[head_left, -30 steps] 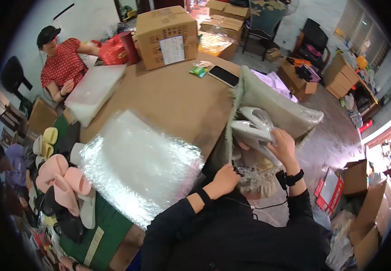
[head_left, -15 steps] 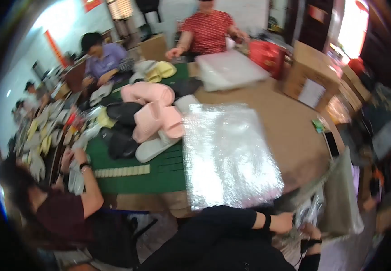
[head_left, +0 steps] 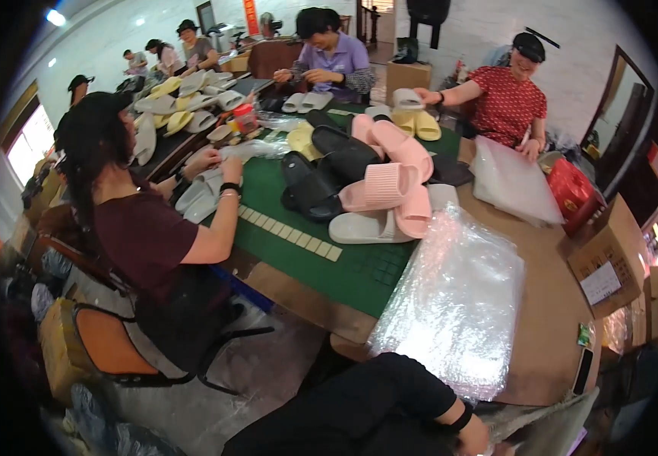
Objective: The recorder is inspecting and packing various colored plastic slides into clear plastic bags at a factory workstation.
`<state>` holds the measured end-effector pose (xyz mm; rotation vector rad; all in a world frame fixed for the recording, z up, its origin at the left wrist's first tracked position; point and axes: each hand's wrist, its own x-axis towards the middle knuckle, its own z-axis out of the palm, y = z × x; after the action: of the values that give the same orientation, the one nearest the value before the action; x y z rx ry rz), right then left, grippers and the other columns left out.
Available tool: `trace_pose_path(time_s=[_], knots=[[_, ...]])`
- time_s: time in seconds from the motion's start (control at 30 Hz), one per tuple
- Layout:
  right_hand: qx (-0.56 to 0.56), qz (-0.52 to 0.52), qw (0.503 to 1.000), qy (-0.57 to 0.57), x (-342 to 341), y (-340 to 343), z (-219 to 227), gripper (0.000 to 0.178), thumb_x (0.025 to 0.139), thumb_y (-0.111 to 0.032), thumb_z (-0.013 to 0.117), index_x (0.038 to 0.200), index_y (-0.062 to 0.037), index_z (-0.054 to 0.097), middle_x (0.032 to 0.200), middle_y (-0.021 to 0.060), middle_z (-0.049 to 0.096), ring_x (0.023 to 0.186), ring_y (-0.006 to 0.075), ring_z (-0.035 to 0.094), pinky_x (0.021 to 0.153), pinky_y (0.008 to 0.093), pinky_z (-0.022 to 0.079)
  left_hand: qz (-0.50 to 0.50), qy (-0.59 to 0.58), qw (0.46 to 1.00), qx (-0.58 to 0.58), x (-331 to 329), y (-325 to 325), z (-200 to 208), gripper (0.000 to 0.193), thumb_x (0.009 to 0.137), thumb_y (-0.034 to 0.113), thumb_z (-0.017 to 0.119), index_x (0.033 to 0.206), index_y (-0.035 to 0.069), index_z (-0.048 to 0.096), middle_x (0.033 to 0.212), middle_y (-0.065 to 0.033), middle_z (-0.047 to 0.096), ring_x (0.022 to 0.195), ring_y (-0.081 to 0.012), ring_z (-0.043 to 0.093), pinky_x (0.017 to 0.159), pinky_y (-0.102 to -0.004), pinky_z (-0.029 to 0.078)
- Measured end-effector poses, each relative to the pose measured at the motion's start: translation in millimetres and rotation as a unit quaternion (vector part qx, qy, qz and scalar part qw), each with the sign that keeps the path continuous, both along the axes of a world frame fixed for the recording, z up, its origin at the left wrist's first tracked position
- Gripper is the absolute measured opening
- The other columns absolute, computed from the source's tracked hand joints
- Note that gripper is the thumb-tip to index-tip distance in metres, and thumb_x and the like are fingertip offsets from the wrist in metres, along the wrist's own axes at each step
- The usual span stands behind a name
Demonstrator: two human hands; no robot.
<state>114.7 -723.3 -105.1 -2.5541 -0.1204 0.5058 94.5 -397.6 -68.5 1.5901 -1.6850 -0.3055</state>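
Observation:
My left hand (head_left: pixel 474 436), with a black band at the wrist, is low at the bottom edge, beside some clear plastic (head_left: pixel 502 427) and a pale woven sack (head_left: pixel 553 425). Its fingers run out of the picture, so what they do is hidden. My right hand is out of sight. Just beyond my left arm lies a stack of clear plastic bags (head_left: pixel 450 304). Past it, pink slides (head_left: pixel 378 188), black slides (head_left: pixel 310 186) and a grey slide (head_left: pixel 367 228) are heaped on a green mat (head_left: pixel 279 235).
A row of small cream tiles (head_left: pixel 291 234) lies along the mat. On the right are a phone (head_left: pixel 583 371), a cardboard box (head_left: pixel 608 258), a red bag (head_left: pixel 574 196) and flat plastic sheets (head_left: pixel 515 182). Co-workers handle slippers at left and across the table; an orange-backed chair (head_left: pixel 112 342) stands left.
My view has swung left, so the table sits further right. My right hand has left the picture and my left hand is at its lower edge. The co-worker in red now holds a slide.

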Motion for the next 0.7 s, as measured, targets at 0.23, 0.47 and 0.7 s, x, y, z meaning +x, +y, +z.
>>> trace_pose_path(time_s=[0.23,0.47,0.7], knots=[[0.147,0.053,0.955,-0.252,-1,242,157,0.025,0.091,-0.012,0.056,0.110,0.0029,0.060,0.108,0.0214,0.062,0.098,0.0375,0.056,0.089,0.0409,0.044,0.115,-0.114,0.982,0.096,-19,63,131,0.027,0.091,0.026,0.055,0.097,0.001,0.064,0.090,-0.0163,0.065,0.085,-0.0326,0.061,0.075,-0.0412,0.047],[0.229,0.225,0.926,-0.197,4,320,91,0.040,0.083,-0.001,0.058,0.122,-0.0002,0.052,0.119,0.0127,0.057,0.107,0.0198,0.056,0.089,0.0333,0.045,0.088,0.131,0.985,-0.076,-61,135,200,0.029,0.094,0.025,0.053,0.107,0.000,0.063,0.097,-0.0167,0.066,0.089,-0.0308,0.062,0.077,-0.0392,0.048],[0.163,0.383,0.877,-0.240,-17,401,124,0.060,0.079,-0.006,0.064,0.135,-0.0032,0.040,0.143,0.0173,0.035,0.133,0.0309,0.033,0.105,0.0417,0.032,0.017,0.246,0.934,-0.259,-92,176,242,0.030,0.096,0.022,0.054,0.110,-0.004,0.059,0.100,-0.0139,0.065,0.091,-0.0189,0.060,0.076,-0.0334,0.047]])
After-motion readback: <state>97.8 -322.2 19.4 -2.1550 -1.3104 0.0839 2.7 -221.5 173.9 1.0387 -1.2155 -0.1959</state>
